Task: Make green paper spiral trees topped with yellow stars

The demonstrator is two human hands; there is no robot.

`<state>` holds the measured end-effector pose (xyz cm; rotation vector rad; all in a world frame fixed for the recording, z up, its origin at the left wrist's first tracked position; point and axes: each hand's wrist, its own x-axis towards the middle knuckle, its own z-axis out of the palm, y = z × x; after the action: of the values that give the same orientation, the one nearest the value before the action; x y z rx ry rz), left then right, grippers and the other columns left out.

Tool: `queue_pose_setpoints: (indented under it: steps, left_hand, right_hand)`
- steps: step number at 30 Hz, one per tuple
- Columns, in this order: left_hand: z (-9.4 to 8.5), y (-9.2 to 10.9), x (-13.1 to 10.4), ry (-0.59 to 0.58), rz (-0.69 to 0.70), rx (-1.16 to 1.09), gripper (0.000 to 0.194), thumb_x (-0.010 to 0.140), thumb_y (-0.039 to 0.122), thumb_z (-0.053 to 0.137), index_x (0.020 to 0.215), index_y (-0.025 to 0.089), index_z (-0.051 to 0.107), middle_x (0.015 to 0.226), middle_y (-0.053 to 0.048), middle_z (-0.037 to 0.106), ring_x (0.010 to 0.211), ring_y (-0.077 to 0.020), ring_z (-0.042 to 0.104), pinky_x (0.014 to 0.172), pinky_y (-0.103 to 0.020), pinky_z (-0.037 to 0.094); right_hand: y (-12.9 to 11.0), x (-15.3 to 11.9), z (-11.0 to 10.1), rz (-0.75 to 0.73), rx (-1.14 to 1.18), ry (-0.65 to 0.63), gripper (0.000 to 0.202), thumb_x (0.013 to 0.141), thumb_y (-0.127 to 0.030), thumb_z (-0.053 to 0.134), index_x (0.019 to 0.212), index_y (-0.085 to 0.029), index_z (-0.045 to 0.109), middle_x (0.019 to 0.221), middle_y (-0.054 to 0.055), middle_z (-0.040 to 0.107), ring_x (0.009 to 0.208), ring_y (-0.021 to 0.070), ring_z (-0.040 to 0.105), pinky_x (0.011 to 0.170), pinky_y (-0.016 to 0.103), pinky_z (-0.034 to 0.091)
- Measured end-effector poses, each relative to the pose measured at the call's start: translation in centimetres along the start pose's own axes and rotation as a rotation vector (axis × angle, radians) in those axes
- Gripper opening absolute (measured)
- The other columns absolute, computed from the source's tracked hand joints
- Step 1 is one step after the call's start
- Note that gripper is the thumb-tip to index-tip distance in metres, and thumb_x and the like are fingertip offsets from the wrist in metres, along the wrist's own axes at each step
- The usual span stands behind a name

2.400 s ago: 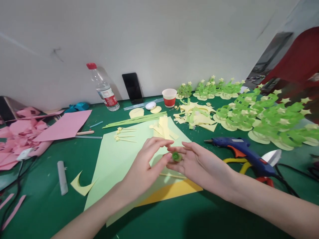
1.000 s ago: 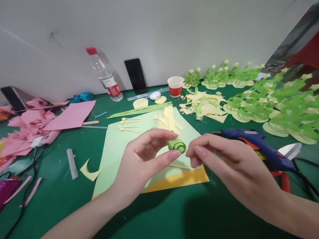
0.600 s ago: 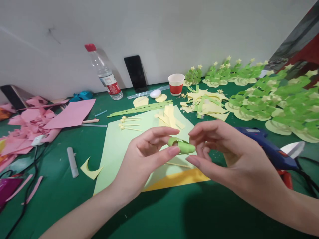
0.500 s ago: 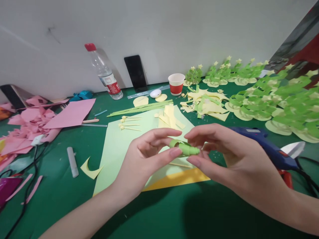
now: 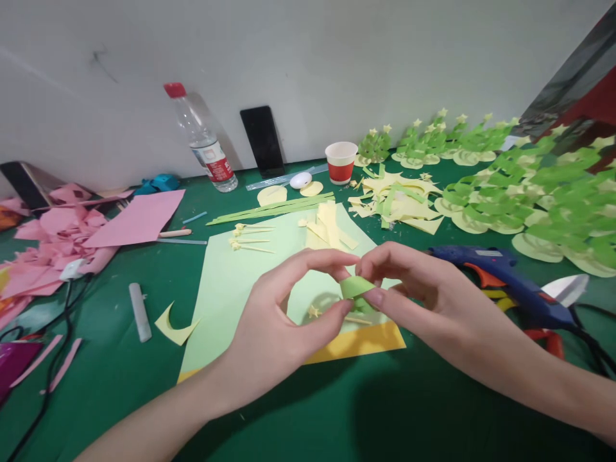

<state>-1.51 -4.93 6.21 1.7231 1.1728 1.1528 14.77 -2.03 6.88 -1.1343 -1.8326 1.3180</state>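
Note:
Both my hands meet over a pale green sheet [image 5: 231,301], holding a curled strip of green paper [image 5: 355,287] between them. My left hand [image 5: 293,308] pinches its left side with thumb and fingertips. From the right, the thumb and fingers of my right hand [image 5: 414,292] grip the other end. Part of the paper is hidden by the fingertips. Below it on the sheet lies a thin stick with a small yellow star [image 5: 314,312]. Several similar star sticks [image 5: 250,246] and pale yellow paper strips [image 5: 328,228] lie farther back on the sheet.
A blue glue gun [image 5: 500,269] and scissors [image 5: 565,290] lie at right, near rows of green paper trees [image 5: 486,192]. Paper scraps [image 5: 399,196], a paper cup [image 5: 341,163], a phone [image 5: 262,141] and a bottle [image 5: 209,151] stand behind. Pink paper [image 5: 139,219] and a glue stick [image 5: 140,312] are left.
The green paper has turned between my fingers, from a sideways roll with a stepped end to a broad face showing. My right hand has shifted slightly left, uncovering more of the glue gun.

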Motion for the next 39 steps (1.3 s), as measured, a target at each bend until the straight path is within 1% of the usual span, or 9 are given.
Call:
queue_pose_setpoints:
  steps: [6, 12, 16, 19, 22, 26, 29, 34, 39]
  left_hand:
    - [-0.4, 0.1, 0.6, -0.062, -0.098, -0.094, 0.028, 0.077, 0.004, 0.05, 0.097, 0.024, 0.057, 0.078, 0.002, 0.057, 0.081, -0.012, 0.054, 0.074, -0.021, 0.043]
    - [-0.3, 0.2, 0.6, -0.077, -0.15, -0.16, 0.004, 0.077, 0.019, 0.059, 0.077, 0.022, 0.056, 0.078, 0.002, 0.055, 0.077, -0.0128, 0.052, 0.071, -0.022, 0.042]
    - [0.2, 0.2, 0.5, -0.08, -0.149, -0.125, 0.007, 0.071, 0.02, 0.066, 0.072, 0.021, 0.059, 0.077, 0.001, 0.053, 0.074, -0.0133, 0.05, 0.07, -0.024, 0.041]
    - [0.2, 0.1, 0.5, -0.057, -0.164, -0.14, 0.01, 0.074, 0.019, 0.062, 0.066, 0.02, 0.057, 0.076, 0.001, 0.051, 0.073, -0.0141, 0.05, 0.068, -0.026, 0.04]
    - [0.1, 0.0, 0.7, -0.082, -0.203, -0.177, 0.013, 0.077, 0.021, 0.057, 0.064, 0.02, 0.054, 0.076, 0.001, 0.051, 0.073, -0.0144, 0.05, 0.07, -0.027, 0.04]
    - [0.1, -0.1, 0.9, -0.129, -0.278, -0.189, 0.023, 0.08, 0.025, 0.052, 0.058, 0.019, 0.051, 0.072, 0.001, 0.047, 0.069, -0.0134, 0.049, 0.068, -0.027, 0.04]
    - [0.1, -0.1, 1.0, -0.131, -0.284, -0.185, 0.029, 0.08, 0.026, 0.051, 0.052, 0.018, 0.049, 0.074, 0.0, 0.046, 0.069, -0.0135, 0.049, 0.063, -0.026, 0.041]
    - [0.0, 0.2, 1.1, -0.122, -0.291, -0.193, 0.026, 0.075, 0.025, 0.055, 0.05, 0.018, 0.05, 0.073, -0.002, 0.048, 0.065, -0.014, 0.049, 0.05, -0.023, 0.039]
    - [-0.1, 0.5, 1.1, -0.178, -0.319, -0.261, 0.025, 0.075, 0.027, 0.053, 0.053, 0.02, 0.046, 0.068, -0.002, 0.053, 0.063, -0.0153, 0.05, 0.054, -0.025, 0.042]
  right_hand:
    - [0.2, 0.2, -0.3, -0.025, -0.021, 0.042, 0.008, 0.076, -0.019, 0.045, 0.072, -0.02, 0.051, 0.056, -0.003, 0.044, 0.046, 0.0069, 0.04, 0.039, 0.016, 0.033]
    - [0.0, 0.2, -0.2, -0.017, -0.009, 0.093, 0.008, 0.073, -0.018, 0.048, 0.067, -0.019, 0.052, 0.051, -0.004, 0.044, 0.043, 0.0067, 0.039, 0.038, 0.016, 0.032]
    - [-0.2, 0.3, 0.0, -0.038, -0.014, 0.09, 0.01, 0.071, -0.017, 0.048, 0.063, -0.019, 0.053, 0.05, -0.003, 0.049, 0.041, 0.0066, 0.04, 0.035, 0.017, 0.029]
    - [-0.2, 0.5, -0.2, -0.048, -0.065, 0.128, 0.009, 0.071, -0.019, 0.051, 0.065, -0.019, 0.058, 0.053, -0.001, 0.058, 0.046, 0.0091, 0.05, 0.039, 0.019, 0.036]
    - [0.1, 0.6, -0.6, -0.074, -0.127, 0.195, 0.008, 0.069, -0.02, 0.054, 0.066, -0.02, 0.062, 0.058, -0.001, 0.064, 0.052, 0.0116, 0.057, 0.045, 0.02, 0.042]
    - [0.3, 0.6, -1.2, -0.134, -0.179, 0.241, 0.01, 0.07, -0.018, 0.056, 0.067, -0.021, 0.064, 0.059, -0.001, 0.066, 0.053, 0.0122, 0.06, 0.046, 0.02, 0.046]
    - [0.3, 0.7, -1.9, -0.171, -0.214, 0.311, 0.012, 0.07, -0.017, 0.055, 0.065, -0.023, 0.065, 0.063, -0.002, 0.067, 0.055, 0.0131, 0.061, 0.045, 0.021, 0.046]
    - [0.0, 0.9, -2.9, -0.212, -0.255, 0.425, 0.009, 0.068, -0.019, 0.059, 0.067, -0.024, 0.066, 0.065, -0.001, 0.067, 0.056, 0.015, 0.062, 0.048, 0.026, 0.049]
    - [0.3, 1.1, -4.3, -0.216, -0.308, 0.495, 0.008, 0.07, -0.022, 0.061, 0.072, -0.023, 0.068, 0.069, 0.0, 0.069, 0.055, 0.0148, 0.062, 0.05, 0.027, 0.05]
